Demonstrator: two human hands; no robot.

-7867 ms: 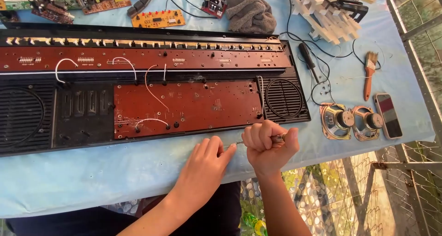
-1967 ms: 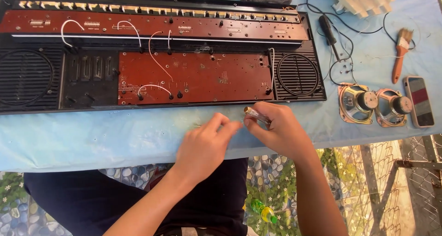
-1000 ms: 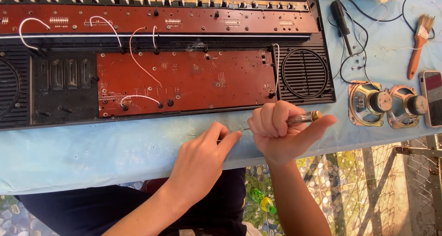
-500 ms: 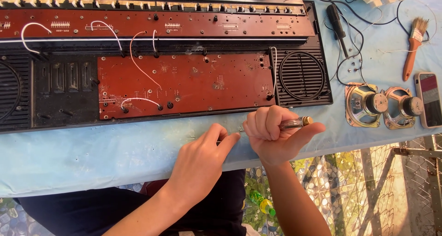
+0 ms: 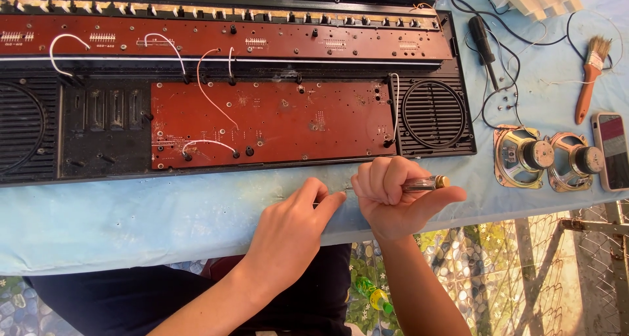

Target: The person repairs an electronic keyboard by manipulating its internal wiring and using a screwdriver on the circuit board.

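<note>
My right hand point(image 5: 393, 195) is closed around a screwdriver point(image 5: 429, 183) with a clear amber handle, held sideways just in front of the opened black keyboard case point(image 5: 105, 133). The tool's metal tip points left toward my left hand point(image 5: 295, 228), whose fingertips pinch at that tip on the blue tablecloth point(image 5: 131, 218). What the fingers pinch is too small to see. A red-brown circuit board point(image 5: 275, 123) with white wires lies in the case right behind both hands.
A long red board point(image 5: 229, 41) runs along the case's back. Two loose speakers point(image 5: 547, 158), a phone point(image 5: 612, 149), a paintbrush point(image 5: 588, 74) and a black-handled screwdriver point(image 5: 481, 41) with cables lie at the right. The table edge runs just under my hands.
My right hand has turned from an upright fist to holding the screwdriver sideways. Both hands stay at the case's front edge, and the view has shifted slightly.
</note>
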